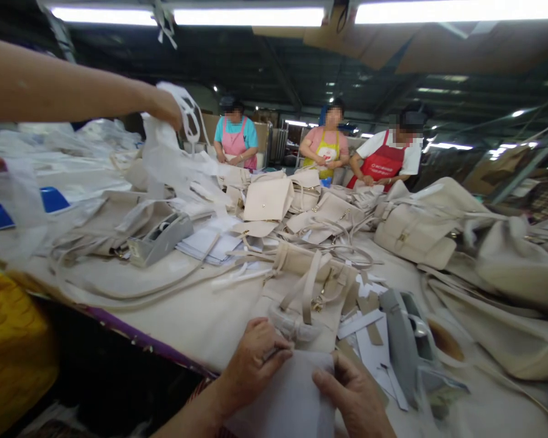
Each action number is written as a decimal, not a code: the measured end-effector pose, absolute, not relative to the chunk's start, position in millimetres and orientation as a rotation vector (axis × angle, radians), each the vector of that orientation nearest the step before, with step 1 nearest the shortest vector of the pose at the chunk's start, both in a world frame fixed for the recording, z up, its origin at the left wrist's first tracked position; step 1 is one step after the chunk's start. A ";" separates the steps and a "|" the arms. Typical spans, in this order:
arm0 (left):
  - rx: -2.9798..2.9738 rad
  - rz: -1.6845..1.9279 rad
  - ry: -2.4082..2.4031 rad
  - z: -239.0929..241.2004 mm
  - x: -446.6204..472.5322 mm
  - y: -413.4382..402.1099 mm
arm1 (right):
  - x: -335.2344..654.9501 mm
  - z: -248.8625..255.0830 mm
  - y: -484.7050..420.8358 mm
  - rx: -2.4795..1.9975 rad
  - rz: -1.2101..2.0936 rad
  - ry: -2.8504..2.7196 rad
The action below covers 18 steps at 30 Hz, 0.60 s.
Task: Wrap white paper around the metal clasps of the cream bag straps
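Note:
Both my hands are at the bottom centre, holding a grey-white sheet of soft wrapping material (292, 395). My left hand (253, 362) pinches its upper left edge with fingers curled. My right hand (354, 398) grips its right edge, thumb on top. Just beyond them lies a beige handbag (308, 286) with straps and a metal clasp, flat on the cloth-covered table (187, 310).
A grey tape dispenser (408, 344) sits right of my hands, another (162, 240) at left. Several beige handbags (413, 234) and paper sheets (210, 243) cover the table. A co-worker's arm (73, 91) at upper left lifts white wrapping. Three people in aprons stand at the far side.

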<state>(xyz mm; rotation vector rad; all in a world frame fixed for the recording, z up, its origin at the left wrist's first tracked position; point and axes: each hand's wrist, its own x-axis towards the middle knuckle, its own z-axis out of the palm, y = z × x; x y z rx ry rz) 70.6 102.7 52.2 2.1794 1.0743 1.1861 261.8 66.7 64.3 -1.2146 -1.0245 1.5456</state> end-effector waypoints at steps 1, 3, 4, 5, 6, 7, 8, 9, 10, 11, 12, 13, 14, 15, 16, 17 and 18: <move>2.170 1.174 1.095 49.8 65.9 104.1 | 262.9 65.1 67.9 -1.222 1.529 -1.031; 2.116 1.173 1.142 45.2 56.5 106.9 | 267.6 68.5 70.4 -1.259 1.478 -1.037; 2.068 1.181 1.176 43.2 52.2 108.2 | 271.4 71.1 71.5 -1.282 1.448 -1.032; 2.005 1.193 1.215 41.4 48.1 109.2 | 276.0 74.2 72.5 -1.306 1.423 -1.021; 1.932 1.199 1.255 39.8 44.6 110.1 | 281.2 77.4 73.4 -1.332 1.399 -1.008; 1.857 1.197 1.291 38.5 41.7 110.6 | 286.7 80.6 74.0 -1.361 1.376 -0.997; 1.782 1.189 1.321 37.4 39.5 111.0 | 292.1 83.5 74.6 -1.388 1.354 -0.984; 1.716 1.182 1.341 36.5 38.0 111.1 | 296.9 85.8 74.9 -1.409 1.338 -0.966; 1.663 1.174 1.350 35.7 37.3 111.1 | 300.7 87.4 75.1 -1.424 1.329 -0.940; 1.624 1.168 1.353 34.9 37.3 111.0 | 303.2 88.0 75.2 -1.434 1.326 -0.909; 1.598 1.168 1.355 34.1 37.9 110.8 | 304.2 87.9 75.1 -1.435 1.327 -0.877; 1.581 1.171 1.354 33.1 39.0 110.6 | 303.6 87.0 74.9 -1.432 1.331 -0.851; 1.570 1.174 1.352 31.7 40.4 110.4 | 301.8 85.7 74.8 -1.428 1.331 -0.836; 1.560 1.175 1.348 29.9 41.9 110.3 | 299.4 84.1 74.7 -1.429 1.322 -0.831; 1.547 1.176 1.351 27.5 43.4 110.3 | 297.1 82.6 74.8 -1.432 1.306 -0.828; 1.530 1.181 1.367 24.5 44.5 110.6 | 295.6 81.5 75.1 -1.443 1.282 -0.819; 1.513 1.191 1.396 21.0 45.4 111.2 | 295.7 80.8 75.7 -1.469 1.240 -0.805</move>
